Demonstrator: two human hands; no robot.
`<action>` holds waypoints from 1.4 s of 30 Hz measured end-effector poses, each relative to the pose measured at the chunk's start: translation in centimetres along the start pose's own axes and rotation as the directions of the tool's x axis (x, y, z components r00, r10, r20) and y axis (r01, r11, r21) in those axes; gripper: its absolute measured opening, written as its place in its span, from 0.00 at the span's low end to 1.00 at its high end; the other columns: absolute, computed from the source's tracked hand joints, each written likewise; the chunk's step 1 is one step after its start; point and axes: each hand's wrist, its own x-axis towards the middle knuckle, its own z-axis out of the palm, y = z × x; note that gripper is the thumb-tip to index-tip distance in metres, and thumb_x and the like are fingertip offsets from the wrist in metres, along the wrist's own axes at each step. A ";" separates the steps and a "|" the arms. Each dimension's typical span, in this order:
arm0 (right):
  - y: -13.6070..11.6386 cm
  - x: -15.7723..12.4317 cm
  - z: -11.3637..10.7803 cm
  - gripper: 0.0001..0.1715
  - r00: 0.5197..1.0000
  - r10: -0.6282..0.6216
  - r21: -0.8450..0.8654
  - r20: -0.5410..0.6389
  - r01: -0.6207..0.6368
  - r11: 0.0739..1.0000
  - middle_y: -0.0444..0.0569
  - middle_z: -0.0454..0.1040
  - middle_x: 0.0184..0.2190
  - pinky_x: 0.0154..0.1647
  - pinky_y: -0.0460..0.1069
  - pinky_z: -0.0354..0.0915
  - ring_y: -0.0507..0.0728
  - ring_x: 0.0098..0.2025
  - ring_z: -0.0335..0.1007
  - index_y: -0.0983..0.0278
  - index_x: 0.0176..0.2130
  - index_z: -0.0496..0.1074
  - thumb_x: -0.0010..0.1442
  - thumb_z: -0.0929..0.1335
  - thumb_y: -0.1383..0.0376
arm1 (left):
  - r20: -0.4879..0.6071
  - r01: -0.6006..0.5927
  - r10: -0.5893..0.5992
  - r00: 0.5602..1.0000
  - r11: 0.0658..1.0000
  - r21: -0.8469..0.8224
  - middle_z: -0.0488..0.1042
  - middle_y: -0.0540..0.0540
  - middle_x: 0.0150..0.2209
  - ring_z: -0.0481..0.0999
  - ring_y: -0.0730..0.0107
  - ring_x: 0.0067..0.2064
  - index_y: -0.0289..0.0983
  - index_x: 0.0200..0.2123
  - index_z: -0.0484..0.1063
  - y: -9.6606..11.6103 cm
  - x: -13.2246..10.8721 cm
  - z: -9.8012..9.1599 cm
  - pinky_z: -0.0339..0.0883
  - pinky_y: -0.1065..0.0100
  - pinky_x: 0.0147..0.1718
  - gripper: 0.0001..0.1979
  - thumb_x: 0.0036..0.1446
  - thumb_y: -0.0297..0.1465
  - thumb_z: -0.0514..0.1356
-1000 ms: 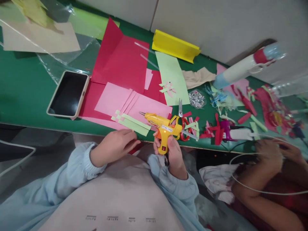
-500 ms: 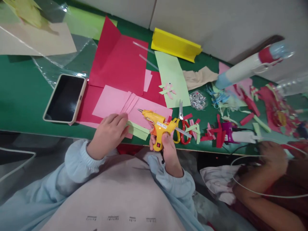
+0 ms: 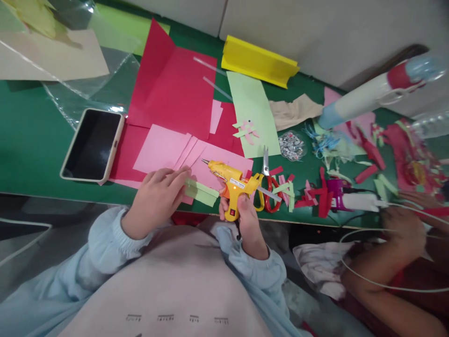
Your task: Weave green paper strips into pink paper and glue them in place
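My right hand [image 3: 248, 220] is wrapped round the handle of a yellow glue gun [image 3: 234, 180], whose nozzle points left and whose clear glue stick juts out at the back. My left hand [image 3: 156, 199] has its fingers bent together on pink paper strips [image 3: 185, 150]; one strip fans out from the fingertips. Those strips lie over a pink sheet [image 3: 150, 146]. Folded light green paper [image 3: 201, 193] sits between my two hands. Just right of the glue gun are scissors [image 3: 265, 164] with red and yellow handles. My left fingertips are partly hidden.
A phone [image 3: 91, 145] lies at left, red paper [image 3: 175, 89] behind. A light green sheet [image 3: 252, 112] bears a small paper figure. A cup of beads [image 3: 292, 145], paper scraps [image 3: 286, 189] and a bottle [image 3: 368, 98] are at right. A co-worker's hand [image 3: 403, 227] is near a purple glue gun [image 3: 336, 194].
One pink strip has swung out to the right at my left fingertips. My left hand has shifted slightly; the glue gun stays almost where it was. The view has shifted a little.
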 end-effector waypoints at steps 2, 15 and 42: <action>0.0 0.0 0.0 0.24 1.000 -0.004 -0.013 -0.018 0.003 1.000 0.42 0.62 0.27 0.25 0.49 0.61 0.52 0.23 0.62 0.61 0.42 0.68 0.67 0.62 0.44 | -0.037 0.024 -0.025 0.999 0.999 -0.046 0.75 0.39 0.58 0.77 0.53 0.50 0.34 0.59 0.67 -0.2 0.0 0.1 0.72 0.52 0.47 0.19 0.66 0.27 0.53; 0.0 -0.3 -0.2 0.24 1.000 -0.030 0.007 -0.002 0.030 1.000 0.42 0.63 0.27 0.24 0.49 0.58 0.51 0.23 0.63 0.62 0.44 0.69 0.67 0.62 0.44 | 0.021 -0.095 0.093 0.995 0.985 0.145 0.72 0.36 0.45 0.72 0.53 0.44 0.37 0.54 0.74 -1.1 0.7 0.5 0.73 0.54 0.42 0.16 0.65 0.29 0.55; -2.7 3.4 2.4 0.29 0.991 -0.101 -0.145 -0.087 0.087 0.986 0.49 0.72 0.32 0.42 0.53 0.69 0.58 0.41 0.72 0.59 0.38 0.74 0.65 0.61 0.40 | -0.211 0.060 -0.071 0.975 0.996 -0.061 0.78 0.42 0.44 0.77 0.59 0.45 0.37 0.45 0.73 -1.2 -1.5 0.4 0.73 0.60 0.46 0.13 0.61 0.22 0.52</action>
